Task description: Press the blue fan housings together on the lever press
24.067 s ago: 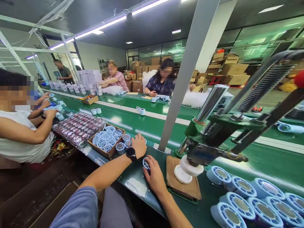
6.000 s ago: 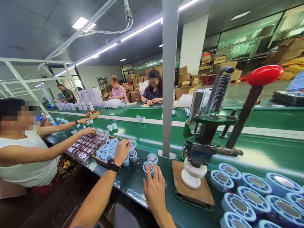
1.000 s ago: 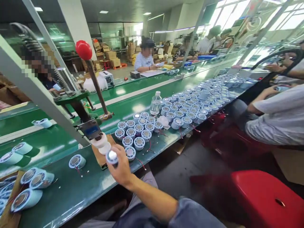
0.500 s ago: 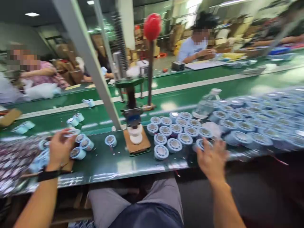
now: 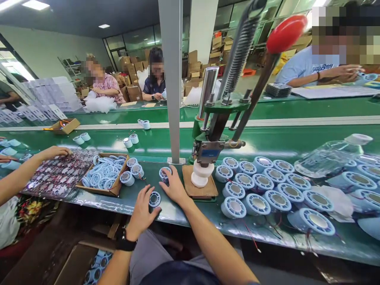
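On the glossy dark-green workbench (image 5: 126, 198), left of the green metal lever press (image 5: 210, 152), my left hand (image 5: 139, 211) curves half-open about a light-blue, grey-centred plastic cylinder (image 5: 154, 199); my right hand (image 5: 177, 190) arches loosely over a second light-blue plastic cylinder (image 5: 163, 173), nearer the press. I can't tell how firmly either grips. I judge this step as positioning; moving either cylinder would call for closing fingers around its side.

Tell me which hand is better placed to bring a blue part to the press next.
Probably the right hand: it lies nearer the press, with a blue part at its fingers. The left hand, curved around another blue part, sits farther from the press, with the right hand between.
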Action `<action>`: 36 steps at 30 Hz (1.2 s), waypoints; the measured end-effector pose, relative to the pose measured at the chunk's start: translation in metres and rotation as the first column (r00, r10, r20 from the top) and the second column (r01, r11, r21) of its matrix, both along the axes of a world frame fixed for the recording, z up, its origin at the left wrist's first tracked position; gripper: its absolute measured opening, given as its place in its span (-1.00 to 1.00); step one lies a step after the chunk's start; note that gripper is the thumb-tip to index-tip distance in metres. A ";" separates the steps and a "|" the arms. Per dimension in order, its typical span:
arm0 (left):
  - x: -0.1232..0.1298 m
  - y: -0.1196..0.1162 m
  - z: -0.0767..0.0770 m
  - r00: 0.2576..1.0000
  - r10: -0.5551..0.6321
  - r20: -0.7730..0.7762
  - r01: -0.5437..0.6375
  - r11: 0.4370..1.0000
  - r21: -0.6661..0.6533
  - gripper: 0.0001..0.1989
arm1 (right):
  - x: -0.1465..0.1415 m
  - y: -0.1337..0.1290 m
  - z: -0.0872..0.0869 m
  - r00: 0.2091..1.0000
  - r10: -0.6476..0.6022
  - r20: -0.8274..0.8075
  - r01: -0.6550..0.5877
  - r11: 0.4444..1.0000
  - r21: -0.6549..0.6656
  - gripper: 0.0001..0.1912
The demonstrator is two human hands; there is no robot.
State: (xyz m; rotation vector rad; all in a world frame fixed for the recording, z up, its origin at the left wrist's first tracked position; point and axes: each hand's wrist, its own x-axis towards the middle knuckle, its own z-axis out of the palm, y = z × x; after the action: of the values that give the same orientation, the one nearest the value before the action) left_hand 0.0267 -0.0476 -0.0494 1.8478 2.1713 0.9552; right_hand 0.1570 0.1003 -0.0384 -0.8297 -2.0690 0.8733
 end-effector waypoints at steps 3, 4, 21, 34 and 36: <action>0.006 0.001 -0.006 0.988 0.134 -0.080 -0.134 0.991 0.004 -0.47 | 0.001 0.000 -0.009 0.999 0.054 0.006 -0.054 0.999 0.001 -0.61; 0.008 0.001 -0.007 0.982 0.162 -0.092 -0.163 0.987 0.000 -0.50 | 0.008 -0.006 -0.012 0.998 0.066 0.009 -0.066 0.998 0.006 -0.62; 0.047 0.011 0.032 0.966 -0.172 0.195 0.182 0.983 -0.035 -0.30 | 0.076 -0.072 -0.045 0.995 -0.048 -0.083 0.052 0.997 0.053 -0.33; 0.073 0.015 0.032 0.962 -0.176 0.207 0.183 0.983 -0.015 -0.35 | 0.079 -0.071 -0.049 0.992 -0.032 -0.126 0.033 0.999 0.013 -0.03; 0.074 0.014 0.031 0.963 -0.169 0.211 0.172 0.985 0.005 -0.36 | 0.080 -0.071 -0.051 0.995 -0.019 -0.103 0.022 0.999 0.034 -0.08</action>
State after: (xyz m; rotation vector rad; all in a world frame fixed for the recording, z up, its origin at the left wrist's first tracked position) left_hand 0.1010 -0.0335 -0.0186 1.8008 1.8585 1.0443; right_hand 0.2366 0.0294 -0.0892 -0.7699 -1.9781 0.8481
